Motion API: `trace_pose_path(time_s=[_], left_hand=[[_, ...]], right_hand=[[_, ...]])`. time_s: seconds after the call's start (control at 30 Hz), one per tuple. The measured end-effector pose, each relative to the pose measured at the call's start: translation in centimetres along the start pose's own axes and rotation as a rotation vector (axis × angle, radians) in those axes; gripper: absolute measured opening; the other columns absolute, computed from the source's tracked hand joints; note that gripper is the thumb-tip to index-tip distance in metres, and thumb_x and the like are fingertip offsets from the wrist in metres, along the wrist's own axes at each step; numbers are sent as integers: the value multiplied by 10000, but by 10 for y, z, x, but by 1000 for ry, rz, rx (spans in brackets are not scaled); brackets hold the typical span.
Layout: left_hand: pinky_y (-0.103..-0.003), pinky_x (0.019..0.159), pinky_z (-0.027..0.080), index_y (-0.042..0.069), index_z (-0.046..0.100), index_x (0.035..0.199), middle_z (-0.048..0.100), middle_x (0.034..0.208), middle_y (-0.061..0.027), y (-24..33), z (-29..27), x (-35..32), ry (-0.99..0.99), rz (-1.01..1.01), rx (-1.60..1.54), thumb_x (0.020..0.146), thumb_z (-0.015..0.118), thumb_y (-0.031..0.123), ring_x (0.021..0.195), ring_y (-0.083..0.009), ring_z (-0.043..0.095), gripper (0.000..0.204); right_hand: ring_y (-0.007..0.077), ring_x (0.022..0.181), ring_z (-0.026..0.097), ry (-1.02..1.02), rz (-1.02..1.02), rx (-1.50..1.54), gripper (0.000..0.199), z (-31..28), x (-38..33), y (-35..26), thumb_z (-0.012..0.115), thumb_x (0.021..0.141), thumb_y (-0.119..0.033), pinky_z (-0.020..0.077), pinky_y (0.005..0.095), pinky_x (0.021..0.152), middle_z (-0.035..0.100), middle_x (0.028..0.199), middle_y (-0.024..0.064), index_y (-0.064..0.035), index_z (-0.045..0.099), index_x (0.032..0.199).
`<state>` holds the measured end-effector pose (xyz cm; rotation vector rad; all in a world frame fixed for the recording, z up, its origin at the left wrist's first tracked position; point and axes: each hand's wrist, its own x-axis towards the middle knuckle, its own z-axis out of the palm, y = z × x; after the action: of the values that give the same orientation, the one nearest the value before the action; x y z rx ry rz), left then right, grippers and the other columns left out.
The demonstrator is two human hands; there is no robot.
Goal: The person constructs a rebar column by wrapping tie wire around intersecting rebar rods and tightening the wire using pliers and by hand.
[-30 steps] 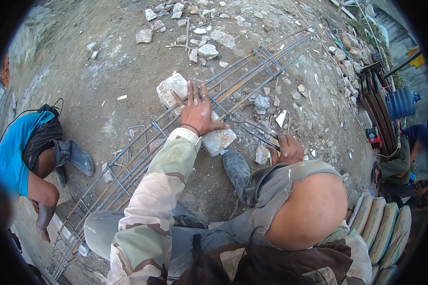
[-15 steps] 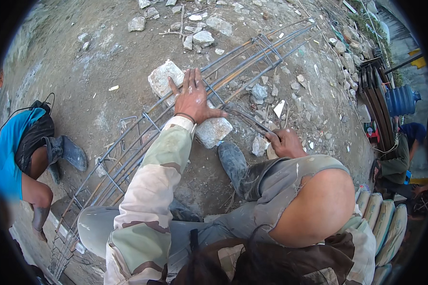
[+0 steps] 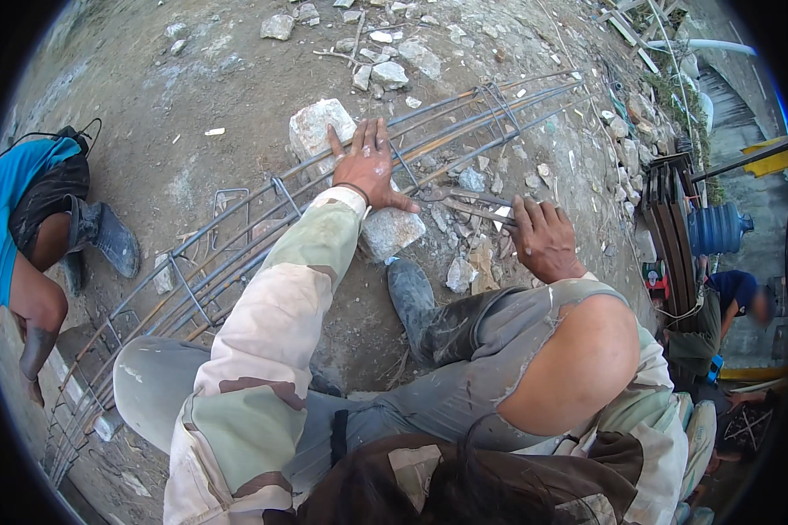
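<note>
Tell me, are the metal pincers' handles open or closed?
Open: the metal pincers show a gap between their two handles, which run to the right hand. Whether their jaws are shut is too small to tell.

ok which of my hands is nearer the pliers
Right. Your right hand is on the handle end of the pliers; your left hand is spread over the steel bars, off to the left of the pliers' head.

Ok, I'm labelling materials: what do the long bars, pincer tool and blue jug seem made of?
Long bars: probably steel, matte grey with rusty orange stretches.
Pincer tool: likely metal, dull grey, thin handles; grip ends hidden in right hand.
Blue jug: seemingly plastic, ribbed, perhaps translucent.
</note>
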<state>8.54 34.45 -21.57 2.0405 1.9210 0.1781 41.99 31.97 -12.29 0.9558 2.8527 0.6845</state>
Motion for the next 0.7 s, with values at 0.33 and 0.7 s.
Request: trace_pose_path(time_s=[0.33, 0.7], left_hand=[[-785, 1175, -41, -47, 123, 1619, 248, 1672, -229, -5, -1, 4, 64, -15, -27, 377, 844, 834, 1576, -360, 187, 1684], [-786, 1168, -67, -52, 101, 1620, 219, 1687, -220, -7, -2, -3, 49, 5, -41, 397, 819, 859, 1583, -359, 165, 1685]], right_hand=[[193, 454, 581, -984, 514, 1246, 477, -1, 37, 24, 563, 1065, -375, 451, 328, 435, 653, 650, 119, 0, 637, 779], [139, 375, 448, -1041, 1033, 1506, 553, -17, 36, 1, 568, 1051, -499, 327, 311, 368, 509, 503, 29, -21, 637, 783]])
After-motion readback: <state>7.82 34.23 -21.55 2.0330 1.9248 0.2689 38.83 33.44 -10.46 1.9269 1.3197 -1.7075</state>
